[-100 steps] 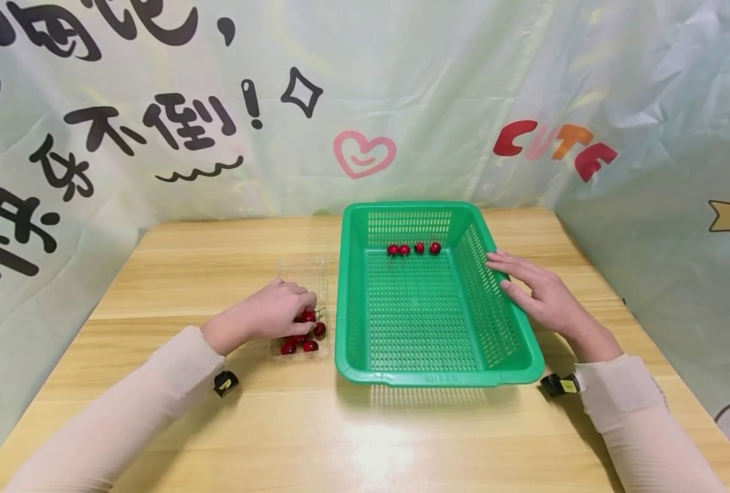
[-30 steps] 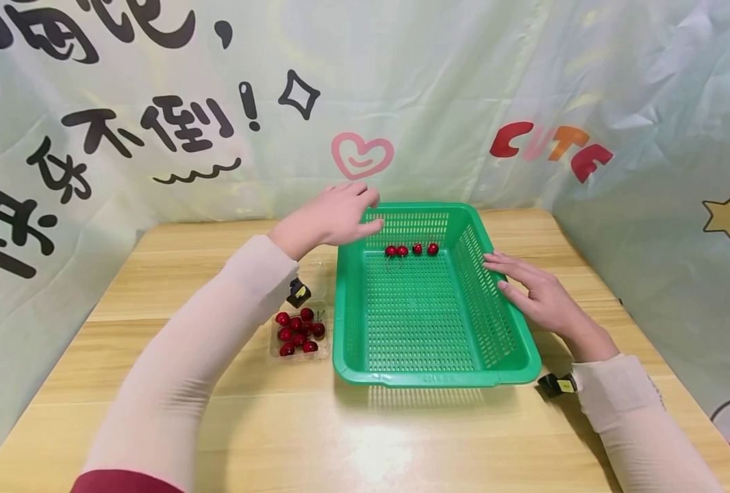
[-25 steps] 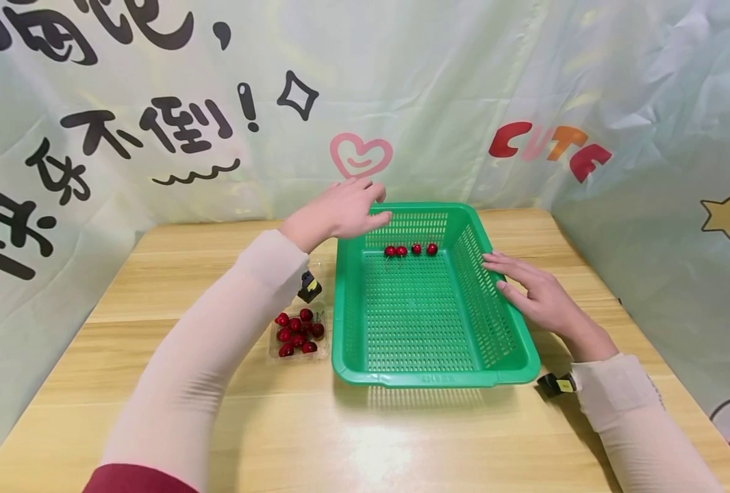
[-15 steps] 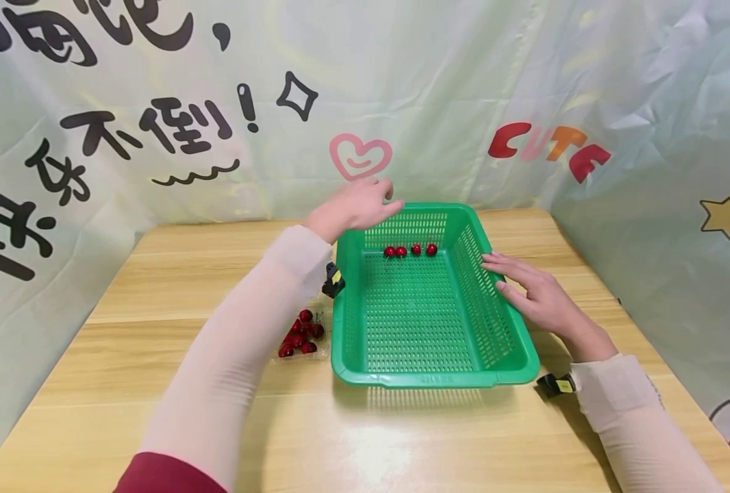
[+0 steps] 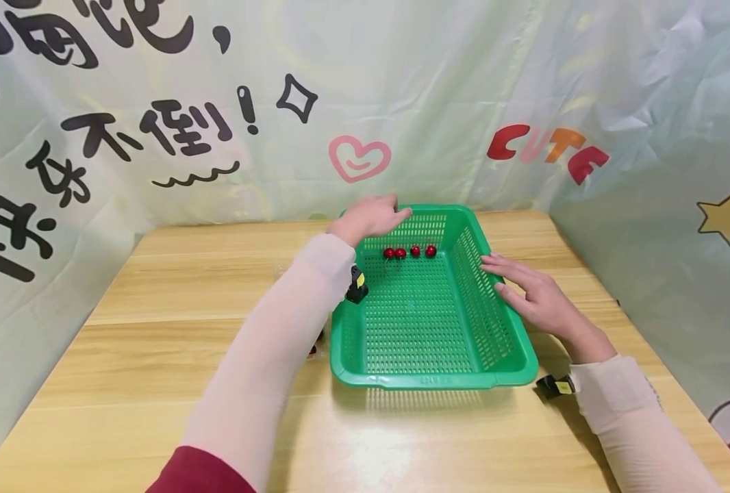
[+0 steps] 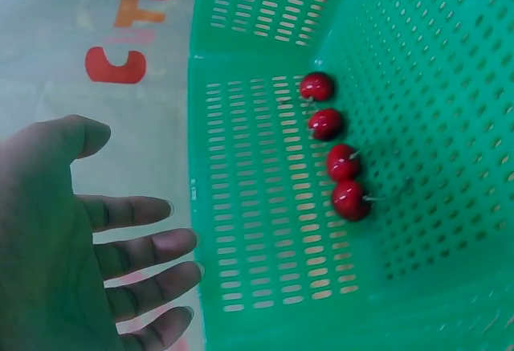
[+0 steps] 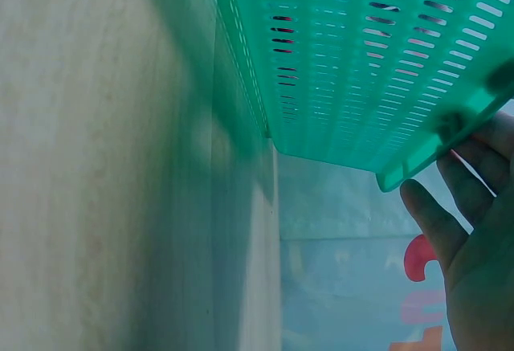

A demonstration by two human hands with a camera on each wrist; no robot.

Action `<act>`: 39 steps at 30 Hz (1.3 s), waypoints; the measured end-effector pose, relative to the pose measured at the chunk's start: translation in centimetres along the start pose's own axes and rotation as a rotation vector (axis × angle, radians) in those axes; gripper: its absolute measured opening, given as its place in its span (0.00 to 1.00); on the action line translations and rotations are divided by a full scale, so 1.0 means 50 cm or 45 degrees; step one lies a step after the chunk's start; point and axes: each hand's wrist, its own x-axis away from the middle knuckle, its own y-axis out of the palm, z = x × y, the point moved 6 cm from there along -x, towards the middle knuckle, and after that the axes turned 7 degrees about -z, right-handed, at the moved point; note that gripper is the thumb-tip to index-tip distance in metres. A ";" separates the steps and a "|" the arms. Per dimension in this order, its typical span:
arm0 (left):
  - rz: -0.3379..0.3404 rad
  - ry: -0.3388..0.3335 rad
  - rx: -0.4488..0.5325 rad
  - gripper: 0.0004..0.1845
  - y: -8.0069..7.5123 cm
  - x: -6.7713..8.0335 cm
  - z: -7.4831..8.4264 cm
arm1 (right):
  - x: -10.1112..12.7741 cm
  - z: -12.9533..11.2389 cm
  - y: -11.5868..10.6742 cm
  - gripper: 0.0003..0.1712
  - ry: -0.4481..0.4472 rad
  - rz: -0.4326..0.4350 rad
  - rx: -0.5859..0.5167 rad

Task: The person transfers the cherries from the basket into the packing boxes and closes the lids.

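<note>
Several red cherries (image 5: 415, 251) with thin stems lie in a row at the far end of the green plastic basket (image 5: 433, 378). My left hand (image 5: 371, 216) is over the basket's far left corner. In the left wrist view its fingers (image 6: 152, 251) are spread and hold nothing, with fingertips at the rim. My right hand (image 5: 540, 301) rests on the right rim, its fingers fairly straight across the edge. The left forearm hides most of the clear plastic box; only a bit of a dark red cherry (image 5: 312, 350) shows there.
The basket stands on a wooden table (image 5: 174, 329). A printed cloth backdrop (image 5: 433, 82) rises behind the table and at both sides. Each wrist bears a small black camera, such as the right one (image 5: 555, 386).
My left hand has come from the box of cherries up to the basket's far rim, then moved further right and a little lower. The right hand stays on the rim.
</note>
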 end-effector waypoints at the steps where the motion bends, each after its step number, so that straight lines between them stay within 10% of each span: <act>1: 0.001 -0.007 0.004 0.32 0.003 -0.002 0.000 | 0.001 0.000 0.000 0.26 0.003 0.000 0.002; 39: -0.032 -0.194 -0.254 0.15 0.135 -0.064 -0.003 | -0.002 -0.007 -0.003 0.26 -0.019 0.005 -0.009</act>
